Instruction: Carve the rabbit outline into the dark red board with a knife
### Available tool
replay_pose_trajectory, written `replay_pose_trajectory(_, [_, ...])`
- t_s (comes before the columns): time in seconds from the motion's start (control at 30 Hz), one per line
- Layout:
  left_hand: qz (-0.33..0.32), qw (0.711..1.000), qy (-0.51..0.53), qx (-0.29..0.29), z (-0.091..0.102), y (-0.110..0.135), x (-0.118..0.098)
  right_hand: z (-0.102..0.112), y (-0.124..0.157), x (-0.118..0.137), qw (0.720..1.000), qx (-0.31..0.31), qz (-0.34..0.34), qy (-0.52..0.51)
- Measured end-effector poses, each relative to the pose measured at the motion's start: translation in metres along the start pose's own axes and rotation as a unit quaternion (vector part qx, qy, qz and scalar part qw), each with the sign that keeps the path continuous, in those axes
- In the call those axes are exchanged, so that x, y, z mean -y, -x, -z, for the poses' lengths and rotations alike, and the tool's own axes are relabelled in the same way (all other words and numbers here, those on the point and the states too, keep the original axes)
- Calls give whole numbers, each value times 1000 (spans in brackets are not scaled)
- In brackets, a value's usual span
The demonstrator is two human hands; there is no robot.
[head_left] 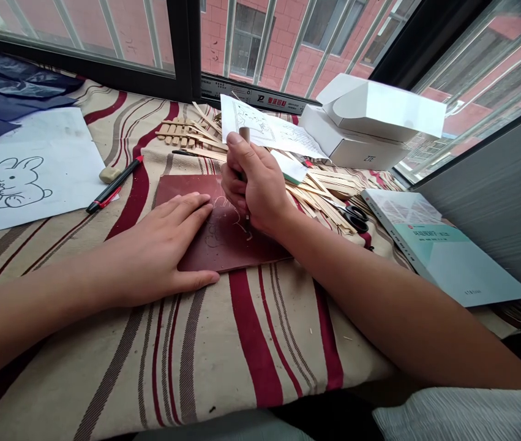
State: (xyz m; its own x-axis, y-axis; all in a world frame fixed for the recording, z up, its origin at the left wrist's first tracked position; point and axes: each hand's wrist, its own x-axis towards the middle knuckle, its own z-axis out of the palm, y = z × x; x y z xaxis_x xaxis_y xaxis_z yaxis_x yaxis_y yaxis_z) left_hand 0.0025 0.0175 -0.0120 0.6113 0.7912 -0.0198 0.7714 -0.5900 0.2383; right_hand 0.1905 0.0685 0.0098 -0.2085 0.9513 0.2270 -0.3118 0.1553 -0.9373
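A reddish-brown carving board lies on the striped cloth, with pale cut lines and a faint drawn outline on its face. My left hand rests flat on its left part, fingers stretched out and the thumb along the near edge. Over the middle of the board, my right hand is closed around an upright carving tool. Only the brown top of the handle shows clearly above the fist; the tip is mostly hidden beside the cut lines.
At left lie a rabbit drawing, an eraser and a pen. Behind the board are thin wooden sticks, a printed sheet, black-handled scissors and a white box. A book lies at right, near the windows.
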Motion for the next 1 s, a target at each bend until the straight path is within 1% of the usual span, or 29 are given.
replay_pose_trajectory(0.13, [-2, 1000, 4, -1, 0, 0, 0, -3, -1, -5, 1000, -13, 12, -3])
replay_pose_trajectory(0.3, [-14, 1000, 8, -12, -1, 0, 3, -5, -3, -10, 997, -41, 52, 31])
replay_pose_trajectory(0.47, [-13, 1000, 9, -7, 0, -1, 1, -7, -3, -6, 997, -66, 29, 27])
replay_pose_trajectory(0.7, [-2, 1000, 12, 3, 2, -2, -2, -4, -3, -8, 997, -50, 57, 31])
replay_pose_trajectory(0.93, [-14, 1000, 11, -8, 1, -2, 0, -2, -6, -19, 994, -66, 73, 51])
replay_pose_trajectory(1.0, [-9, 1000, 13, -8, 0, -2, 1, -1, -6, -22, 994, -67, 69, 57])
